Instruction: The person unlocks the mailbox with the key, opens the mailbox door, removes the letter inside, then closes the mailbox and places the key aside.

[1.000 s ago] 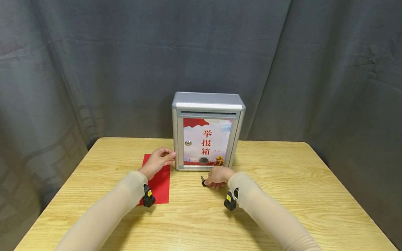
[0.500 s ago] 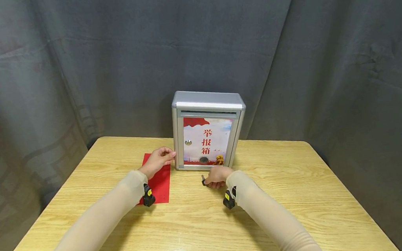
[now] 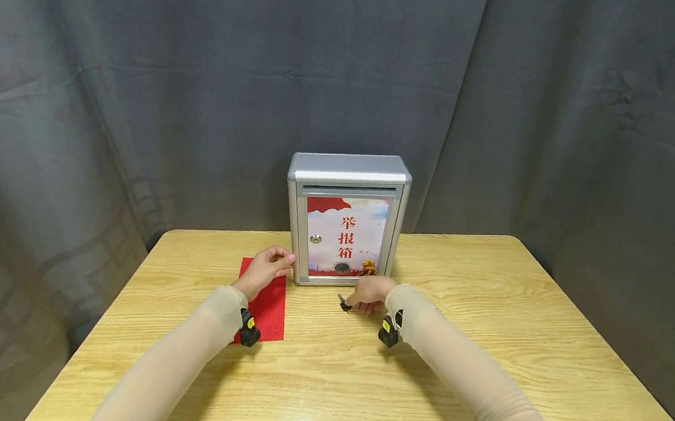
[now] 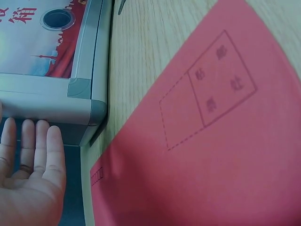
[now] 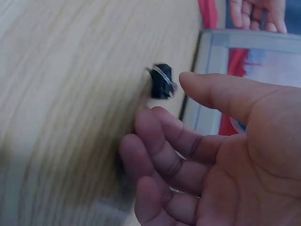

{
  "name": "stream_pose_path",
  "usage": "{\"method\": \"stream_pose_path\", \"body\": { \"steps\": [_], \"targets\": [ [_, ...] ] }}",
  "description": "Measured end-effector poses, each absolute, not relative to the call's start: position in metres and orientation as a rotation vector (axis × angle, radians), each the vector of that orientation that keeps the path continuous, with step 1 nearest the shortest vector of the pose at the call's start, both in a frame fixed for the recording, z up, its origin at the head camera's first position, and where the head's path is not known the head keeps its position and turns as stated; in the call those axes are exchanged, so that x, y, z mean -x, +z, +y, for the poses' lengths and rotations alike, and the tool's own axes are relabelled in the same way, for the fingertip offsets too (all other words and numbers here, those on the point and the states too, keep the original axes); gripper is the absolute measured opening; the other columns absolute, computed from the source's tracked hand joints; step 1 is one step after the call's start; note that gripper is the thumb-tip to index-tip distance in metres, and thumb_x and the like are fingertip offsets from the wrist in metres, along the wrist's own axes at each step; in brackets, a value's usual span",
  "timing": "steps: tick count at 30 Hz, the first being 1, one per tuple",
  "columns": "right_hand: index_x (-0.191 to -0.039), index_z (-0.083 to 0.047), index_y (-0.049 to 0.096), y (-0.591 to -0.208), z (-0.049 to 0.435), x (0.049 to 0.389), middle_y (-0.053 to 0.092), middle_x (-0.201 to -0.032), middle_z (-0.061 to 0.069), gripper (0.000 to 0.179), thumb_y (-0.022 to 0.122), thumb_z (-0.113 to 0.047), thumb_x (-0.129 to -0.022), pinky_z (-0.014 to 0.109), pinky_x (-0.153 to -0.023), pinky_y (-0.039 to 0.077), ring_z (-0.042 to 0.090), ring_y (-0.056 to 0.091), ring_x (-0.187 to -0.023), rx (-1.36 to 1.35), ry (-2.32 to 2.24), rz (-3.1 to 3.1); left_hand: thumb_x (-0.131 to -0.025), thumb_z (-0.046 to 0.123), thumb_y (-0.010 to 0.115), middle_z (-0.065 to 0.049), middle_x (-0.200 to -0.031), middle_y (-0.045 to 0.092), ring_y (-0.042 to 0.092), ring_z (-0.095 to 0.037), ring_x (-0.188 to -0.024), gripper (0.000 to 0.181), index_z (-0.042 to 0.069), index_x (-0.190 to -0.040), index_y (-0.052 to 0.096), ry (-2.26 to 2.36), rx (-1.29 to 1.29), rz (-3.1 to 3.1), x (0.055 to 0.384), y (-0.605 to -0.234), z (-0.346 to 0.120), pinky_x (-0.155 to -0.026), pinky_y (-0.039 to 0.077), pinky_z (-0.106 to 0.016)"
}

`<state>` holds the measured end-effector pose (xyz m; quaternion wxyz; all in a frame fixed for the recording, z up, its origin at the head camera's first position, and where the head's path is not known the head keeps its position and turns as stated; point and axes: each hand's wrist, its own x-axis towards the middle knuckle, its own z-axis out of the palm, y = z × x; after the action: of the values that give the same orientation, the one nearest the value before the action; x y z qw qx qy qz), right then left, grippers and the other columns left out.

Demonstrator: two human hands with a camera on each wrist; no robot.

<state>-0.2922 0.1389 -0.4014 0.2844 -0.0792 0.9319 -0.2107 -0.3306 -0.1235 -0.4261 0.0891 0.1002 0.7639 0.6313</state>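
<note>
A silver metal box [image 3: 347, 177] with a top slot, a lock [image 3: 315, 239] and a printed front panel stands upright on the table. My left hand [image 3: 267, 269] is at its left side, fingertips right at the edge; in the left wrist view the fingers [image 4: 40, 155] extend towards that side. In front of the box lies a small key [image 3: 345, 304] with a black head and a wire ring. Close to the key is my right hand [image 3: 372, 293]. In the right wrist view its thumb and loosely bent fingers [image 5: 157, 141] are parted, with the black key head [image 5: 162, 81] just beyond the fingertips.
A red envelope [image 3: 270, 308] with printed outlines lies flat left of the box, partly under the left forearm. The wooden table [image 3: 339, 382] extends in front and to the right. A grey curtain [image 3: 199, 115] hangs behind.
The right thumb and fingers have come away from the key, and the hand has shifted slightly right. The key has turned a little. The left hand and box stay put.
</note>
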Motion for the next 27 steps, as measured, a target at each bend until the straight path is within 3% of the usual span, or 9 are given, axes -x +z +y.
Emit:
{"method": "stream_pose_path", "body": {
  "steps": [5,8,13,17,21,24,27],
  "targets": [
    [-0.079,-0.004,0.065,-0.394,0.16,0.289,0.062,-0.067,0.002,0.032,0.057,-0.029,-0.096,0.022,-0.052,0.041,0.011,0.055,-0.059,0.219,-0.655,2.5,-0.097,0.02,0.059,-0.017,-0.116,0.055,0.056,-0.038,-0.116,0.031,-0.003,-0.116,0.05,1.882,-0.327,2.271,0.331,-0.428,-0.129,-0.102,0.047,-0.043],
    [-0.08,-0.002,0.065,-0.39,0.179,0.286,0.061,-0.065,0.002,0.032,0.057,-0.028,-0.097,0.022,-0.05,0.039,0.01,0.051,-0.055,0.231,-0.672,2.527,-0.099,0.019,0.057,-0.024,-0.121,0.053,0.054,-0.042,-0.118,0.031,-0.005,-0.117,0.049,1.9,-0.352,2.275,0.331,-0.425,-0.135,-0.102,0.047,-0.043],
    [-0.085,-0.001,0.059,-0.379,0.217,0.282,0.064,-0.073,0.01,0.029,0.055,-0.027,-0.098,0.027,-0.057,0.044,0.014,0.052,-0.06,0.258,-0.599,2.675,-0.1,0.021,0.053,-0.024,-0.12,0.055,0.053,-0.044,-0.115,0.03,-0.003,-0.117,0.05,1.787,-0.397,2.489,0.327,-0.404,-0.151,-0.1,0.048,-0.046],
    [-0.099,-0.002,0.058,-0.371,0.243,0.28,0.066,-0.09,0.014,0.03,0.053,-0.032,-0.098,0.035,-0.065,0.048,0.02,0.058,-0.074,0.261,-0.428,2.884,-0.102,0.028,0.05,-0.016,-0.112,0.059,0.055,-0.035,-0.108,0.029,0.004,-0.116,0.055,1.504,-0.442,2.848,0.32,-0.384,-0.162,-0.094,0.046,-0.048],
    [-0.124,0.0,0.052,-0.367,0.26,0.279,0.062,-0.118,0.021,0.054,0.052,-0.047,-0.097,0.051,-0.08,0.053,0.035,0.063,-0.099,0.26,-0.346,3.074,-0.1,0.036,0.049,-0.015,-0.122,0.055,0.054,-0.034,-0.112,0.041,0.005,-0.127,0.052,1.173,-0.488,3.128,0.312,-0.372,-0.166,-0.098,0.045,-0.051],
    [-0.142,-0.002,0.038,-0.366,0.267,0.279,0.047,-0.141,0.025,0.076,0.048,-0.06,-0.094,0.058,-0.095,0.046,0.044,0.051,-0.122,0.295,-0.34,3.177,-0.096,0.042,0.053,-0.019,-0.135,0.047,0.05,-0.038,-0.121,0.058,0.005,-0.139,0.044,0.897,-0.528,3.264,0.306,-0.369,-0.167,-0.104,0.04,-0.056],
    [-0.151,-0.004,0.025,-0.367,0.27,0.28,0.032,-0.151,0.025,0.091,0.046,-0.069,-0.09,0.061,-0.107,0.034,0.046,0.036,-0.135,0.363,-0.304,3.244,-0.09,0.048,0.058,-0.023,-0.147,0.036,0.037,-0.042,-0.133,0.075,0.007,-0.148,0.033,0.645,-0.572,3.321,0.303,-0.373,-0.167,-0.113,0.029,-0.058]
  ]
}}
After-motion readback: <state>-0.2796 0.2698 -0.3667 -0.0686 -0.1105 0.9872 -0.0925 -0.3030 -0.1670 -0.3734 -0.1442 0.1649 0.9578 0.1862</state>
